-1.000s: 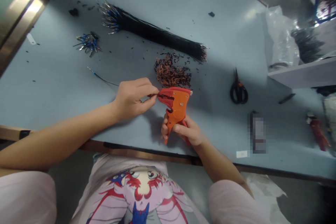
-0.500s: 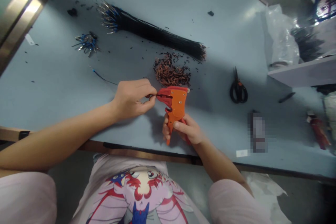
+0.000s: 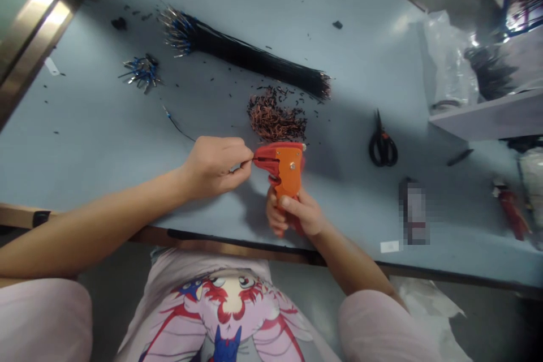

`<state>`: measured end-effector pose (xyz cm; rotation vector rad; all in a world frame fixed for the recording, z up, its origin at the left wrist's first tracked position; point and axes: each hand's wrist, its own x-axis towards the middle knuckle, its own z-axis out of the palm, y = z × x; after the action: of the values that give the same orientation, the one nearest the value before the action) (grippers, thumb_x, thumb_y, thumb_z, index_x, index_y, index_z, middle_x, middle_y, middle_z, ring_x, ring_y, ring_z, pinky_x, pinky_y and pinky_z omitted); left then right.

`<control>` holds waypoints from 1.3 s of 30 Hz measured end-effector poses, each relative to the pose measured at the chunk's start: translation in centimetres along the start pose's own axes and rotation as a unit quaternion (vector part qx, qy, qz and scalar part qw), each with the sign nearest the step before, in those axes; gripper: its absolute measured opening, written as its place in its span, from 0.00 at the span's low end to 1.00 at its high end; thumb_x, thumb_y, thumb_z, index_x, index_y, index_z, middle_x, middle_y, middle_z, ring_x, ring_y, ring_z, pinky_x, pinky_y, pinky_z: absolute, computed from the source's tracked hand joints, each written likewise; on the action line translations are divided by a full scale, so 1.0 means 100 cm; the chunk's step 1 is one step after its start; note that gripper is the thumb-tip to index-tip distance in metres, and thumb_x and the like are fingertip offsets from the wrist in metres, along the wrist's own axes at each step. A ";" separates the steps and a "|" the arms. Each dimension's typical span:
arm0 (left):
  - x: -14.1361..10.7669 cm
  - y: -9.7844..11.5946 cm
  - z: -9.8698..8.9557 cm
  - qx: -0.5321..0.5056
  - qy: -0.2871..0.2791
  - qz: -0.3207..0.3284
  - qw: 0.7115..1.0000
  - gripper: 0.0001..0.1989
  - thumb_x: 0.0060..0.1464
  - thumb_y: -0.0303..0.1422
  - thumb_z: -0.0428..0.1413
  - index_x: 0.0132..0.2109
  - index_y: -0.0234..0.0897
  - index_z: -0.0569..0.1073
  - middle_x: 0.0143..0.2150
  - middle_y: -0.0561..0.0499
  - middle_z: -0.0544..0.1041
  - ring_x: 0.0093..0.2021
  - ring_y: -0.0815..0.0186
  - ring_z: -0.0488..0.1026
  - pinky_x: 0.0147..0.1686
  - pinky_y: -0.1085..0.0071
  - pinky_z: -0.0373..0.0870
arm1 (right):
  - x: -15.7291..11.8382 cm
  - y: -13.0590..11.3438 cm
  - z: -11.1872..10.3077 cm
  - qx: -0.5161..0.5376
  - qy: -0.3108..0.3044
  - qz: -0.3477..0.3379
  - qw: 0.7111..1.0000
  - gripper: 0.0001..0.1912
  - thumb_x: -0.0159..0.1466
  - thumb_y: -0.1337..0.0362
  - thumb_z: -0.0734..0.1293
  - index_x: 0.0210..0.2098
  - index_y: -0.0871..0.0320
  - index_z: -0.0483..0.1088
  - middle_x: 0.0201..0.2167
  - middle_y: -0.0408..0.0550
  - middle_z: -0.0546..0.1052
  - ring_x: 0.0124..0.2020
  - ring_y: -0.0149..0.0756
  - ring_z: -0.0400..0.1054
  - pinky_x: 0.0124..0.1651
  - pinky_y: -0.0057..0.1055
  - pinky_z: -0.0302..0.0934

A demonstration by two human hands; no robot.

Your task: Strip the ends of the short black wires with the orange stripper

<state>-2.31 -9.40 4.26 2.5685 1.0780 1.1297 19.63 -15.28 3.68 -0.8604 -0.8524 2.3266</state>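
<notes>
Left hand [image 3: 218,167] — thumb and fingertips pinch narrowly on a thin black wire [image 3: 180,131], its blue-collared metal end curving out to the left over the matte grey-blue table [image 3: 339,198]. Right hand [image 3: 306,212] wraps round the grips of a pistol-shaped wire stripper [image 3: 291,175], orange and red, smooth, held upright; the wire reaches its blunt red nose from the left fingertips. Just beyond the nose sits a heap of curly copper-coloured and black scraps [image 3: 275,119]. Farther back lies a long, sleek bundle of black wires [image 3: 258,62], bristling with metal tips and blue collars at its left end. To the right, scissors [image 3: 383,138] — pointed blades, rounded black loops
</notes>
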 end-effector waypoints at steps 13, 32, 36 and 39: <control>0.010 -0.018 -0.011 -0.055 0.107 -0.072 0.990 0.05 0.51 0.25 0.56 0.30 0.40 0.71 0.20 0.56 0.68 0.20 0.74 0.61 0.21 0.73 0.57 | -0.006 -0.030 -0.014 0.126 0.049 -0.112 0.984 0.13 0.61 0.53 0.67 0.34 0.57 0.65 0.21 0.37 0.59 0.18 0.26 0.50 0.25 0.29 0.66; 0.004 -0.019 -0.018 0.146 0.176 0.124 0.966 0.05 0.49 0.28 0.60 0.29 0.41 0.72 0.21 0.58 0.73 0.20 0.72 0.66 0.19 0.73 0.55 | -0.010 -0.014 -0.006 -0.171 0.167 -0.104 0.965 0.23 0.61 0.50 0.68 0.49 0.59 0.66 0.38 0.50 0.72 0.34 0.36 0.68 0.36 0.34 0.62; 0.005 -0.017 -0.019 0.134 0.184 0.122 0.966 0.04 0.50 0.28 0.60 0.31 0.41 0.72 0.21 0.58 0.73 0.20 0.73 0.66 0.20 0.74 0.58 | -0.007 -0.011 -0.009 -0.134 0.154 -0.094 0.974 0.25 0.60 0.49 0.69 0.48 0.60 0.66 0.35 0.50 0.73 0.32 0.37 0.69 0.34 0.34 0.64; 0.007 -0.014 -0.019 0.090 0.183 0.060 0.977 0.01 0.52 0.30 0.58 0.32 0.40 0.73 0.22 0.56 0.73 0.21 0.73 0.68 0.23 0.75 0.63 | -0.007 -0.011 -0.009 -0.132 0.150 -0.088 0.976 0.25 0.59 0.49 0.69 0.48 0.60 0.66 0.35 0.50 0.73 0.32 0.37 0.70 0.34 0.34 0.64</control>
<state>-4.01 -8.21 5.51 2.6572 1.1562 1.6573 20.97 -14.65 4.17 -1.1617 -1.0701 1.8963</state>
